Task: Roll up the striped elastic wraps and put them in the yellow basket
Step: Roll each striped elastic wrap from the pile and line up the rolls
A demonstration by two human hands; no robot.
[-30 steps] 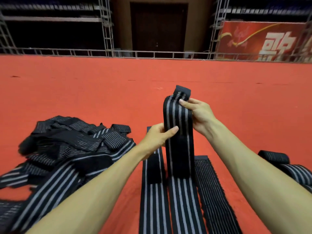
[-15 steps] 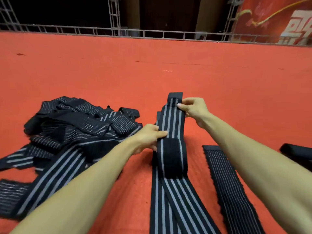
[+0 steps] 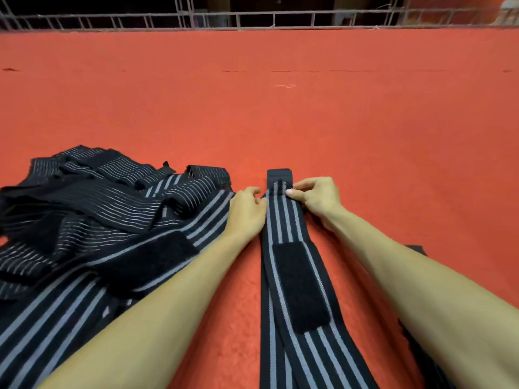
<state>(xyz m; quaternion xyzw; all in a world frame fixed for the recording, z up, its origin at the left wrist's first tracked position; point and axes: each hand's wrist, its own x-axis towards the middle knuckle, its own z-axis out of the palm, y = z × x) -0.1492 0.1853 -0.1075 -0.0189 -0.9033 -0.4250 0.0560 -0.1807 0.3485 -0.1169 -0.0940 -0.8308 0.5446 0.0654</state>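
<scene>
A black elastic wrap with grey stripes (image 3: 280, 220) lies stretched toward me on the red carpet, a black fastening patch (image 3: 300, 284) on its top. Its far end rests flat on the floor. My left hand (image 3: 247, 211) pinches the wrap's left edge near that end. My right hand (image 3: 314, 197) pinches the right edge, thumb on the stripes. A second striped wrap (image 3: 265, 332) lies under it. No yellow basket is in view.
A heap of several tangled striped wraps (image 3: 106, 220) covers the carpet on the left, touching my left forearm. Another dark wrap (image 3: 415, 341) peeks out beneath my right forearm. A metal railing (image 3: 252, 21) borders the far side of the red carpet (image 3: 280, 113).
Both hands have lowered the wrap's raised end down to the carpet, and it now lies flat. The camera has tilted downward, and the banner and rolled wraps at right left the view.
</scene>
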